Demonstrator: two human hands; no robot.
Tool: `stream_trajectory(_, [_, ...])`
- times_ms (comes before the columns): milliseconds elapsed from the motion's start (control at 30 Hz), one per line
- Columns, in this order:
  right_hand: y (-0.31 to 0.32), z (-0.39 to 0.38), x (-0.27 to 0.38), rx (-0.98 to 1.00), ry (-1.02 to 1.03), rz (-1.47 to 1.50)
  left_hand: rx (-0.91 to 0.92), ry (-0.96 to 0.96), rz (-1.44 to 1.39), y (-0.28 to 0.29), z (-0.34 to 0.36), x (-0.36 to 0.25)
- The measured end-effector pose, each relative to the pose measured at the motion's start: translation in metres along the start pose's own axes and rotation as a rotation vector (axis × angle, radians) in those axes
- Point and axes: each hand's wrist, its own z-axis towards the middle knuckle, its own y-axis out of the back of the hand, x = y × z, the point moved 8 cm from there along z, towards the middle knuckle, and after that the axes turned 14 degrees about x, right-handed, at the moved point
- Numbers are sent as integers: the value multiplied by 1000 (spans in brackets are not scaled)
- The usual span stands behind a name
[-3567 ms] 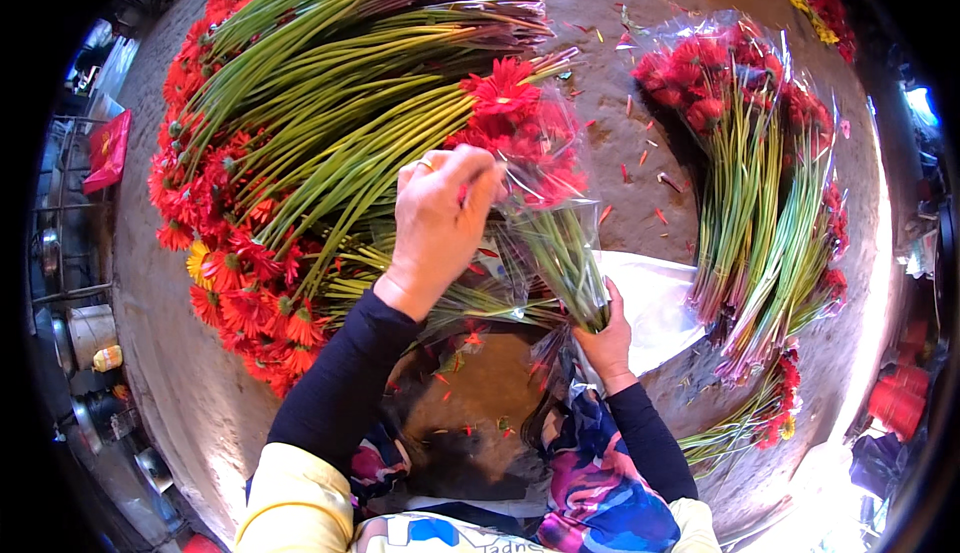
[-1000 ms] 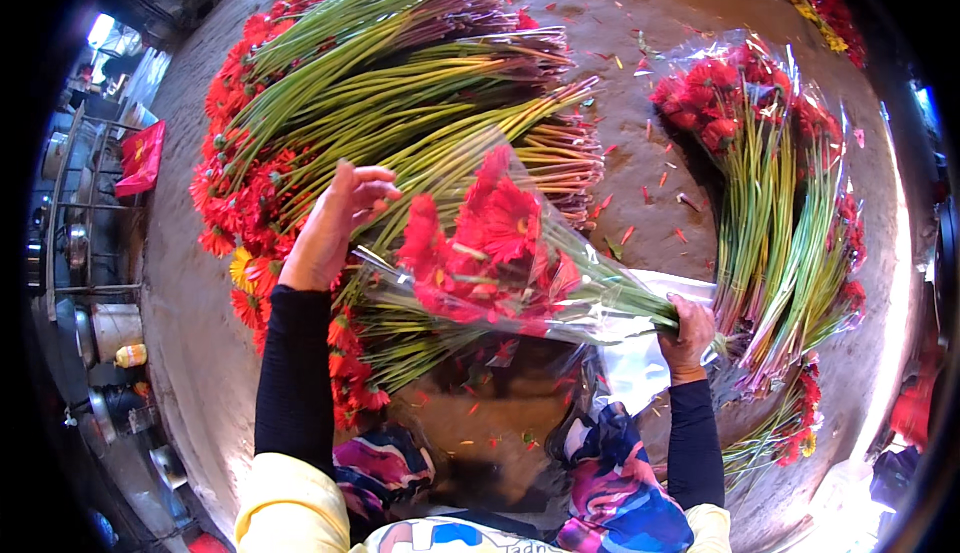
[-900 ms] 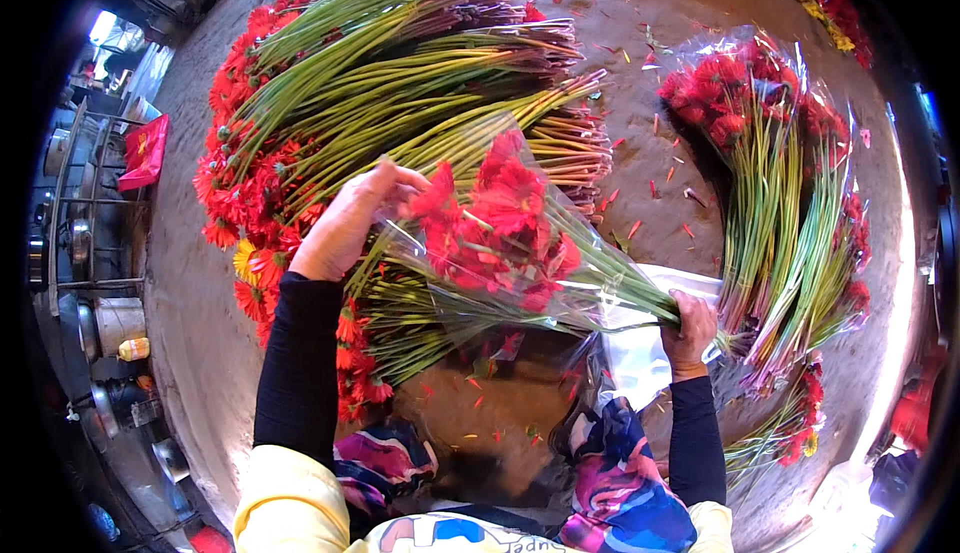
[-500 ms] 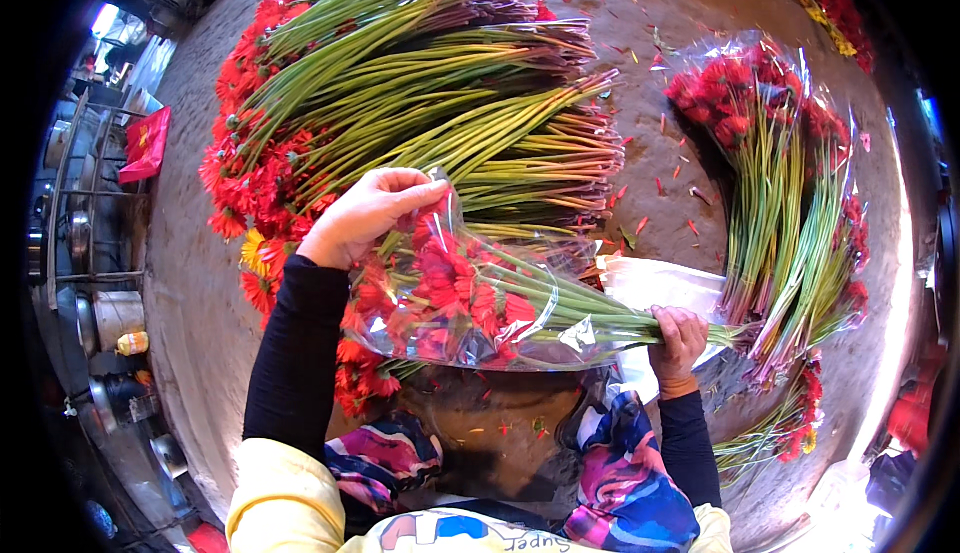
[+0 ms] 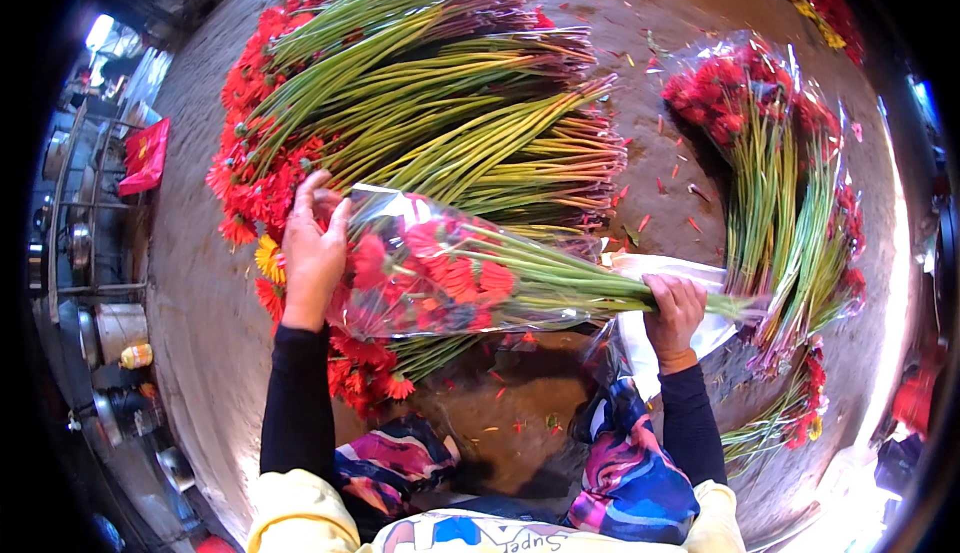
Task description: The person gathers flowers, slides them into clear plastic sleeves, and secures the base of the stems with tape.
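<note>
A clear plastic sleeve lies sideways across my view with red gerbera blooms inside at its left end and green stems running right. My right hand is closed round those stems near their cut ends. My left hand is at the sleeve's wide end, fingers curved and apart, thumb by the plastic edge; whether it touches the plastic is unclear. Behind them lies a big pile of loose gerberas, red heads leftward with some yellow among them.
Sleeved red bunches lie at the right on the dusty floor, above a smaller bunch. A white sheet lies under my right hand. A metal rack with pots and a red bag stand at the left edge.
The sleeved bunch has swung from a slant to nearly level. My left hand, which pinched the sleeve's edge half a second ago, has moved left and opened. My right hand has risen slightly, still gripping stems.
</note>
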Motion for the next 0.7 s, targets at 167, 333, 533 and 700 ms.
stream_trajectory(167, [48, 58, -17, 220, 127, -81, 755, -563, 329, -102, -27, -164])
stream_trajectory(333, [95, 92, -35, 261, 175, -3, 1208, -458, 483, -197, -43, -180])
stream_trajectory(533, [108, 81, -96, -29, -160, -59, 1313, -194, -361, -254, -33, -183])
stream_trajectory(700, [105, 62, -135, 44, -234, -136, 1417, 10, -515, -262, -41, -186])
